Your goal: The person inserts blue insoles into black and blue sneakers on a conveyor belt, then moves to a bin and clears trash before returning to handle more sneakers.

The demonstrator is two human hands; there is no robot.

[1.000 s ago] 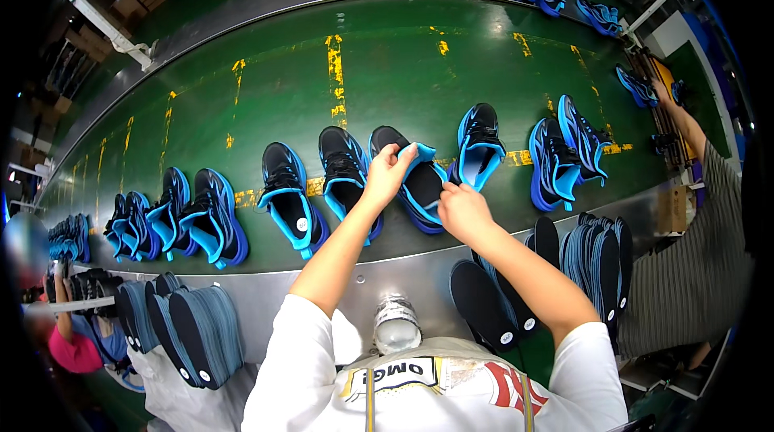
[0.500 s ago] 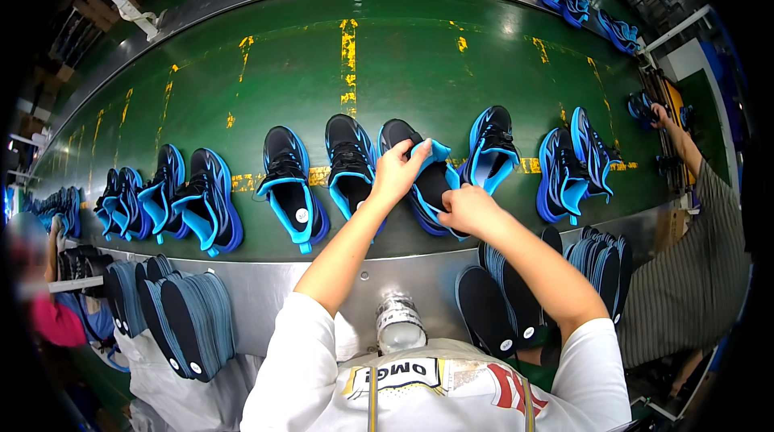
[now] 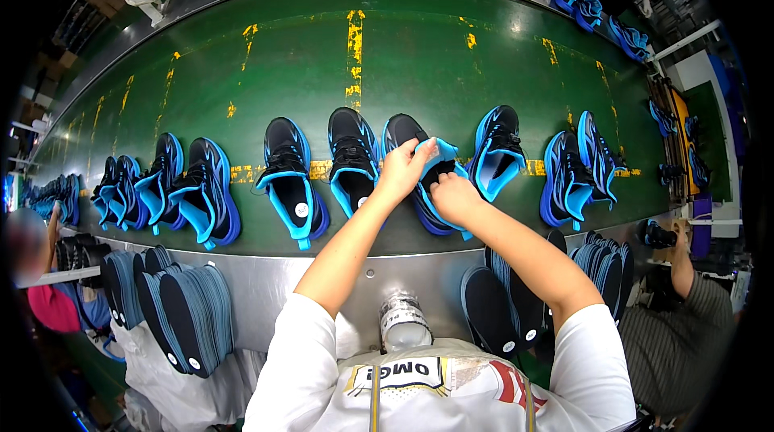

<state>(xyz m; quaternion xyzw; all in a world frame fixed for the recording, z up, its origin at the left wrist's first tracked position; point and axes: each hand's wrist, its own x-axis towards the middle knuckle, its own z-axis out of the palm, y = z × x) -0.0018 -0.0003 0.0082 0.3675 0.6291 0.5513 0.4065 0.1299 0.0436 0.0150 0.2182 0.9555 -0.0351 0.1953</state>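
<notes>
Beneath the middle shoe [image 3: 430, 176], my head view shows the wide green desk [image 3: 298, 53], with a black-and-blue shoe [image 3: 352, 142] just left of that landmark and a similar shoe [image 3: 496, 142] just right. My left hand [image 3: 402, 170] pinches the middle shoe's light-blue flap [image 3: 444, 153], while my right hand [image 3: 456, 197] curls at its opening, gripping what, I cannot tell.

Shoes [image 3: 403, 129] black, blue; worktop [image 3: 298, 53] green, yellow dashes [image 3: 355, 32]; shirt [image 3: 300, 343] white.

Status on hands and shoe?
Left hand pinching blue flap of shoe. Right hand at its opening, grip unclear. Shoe on green surface; neighbouring shoes close both sides.
</notes>
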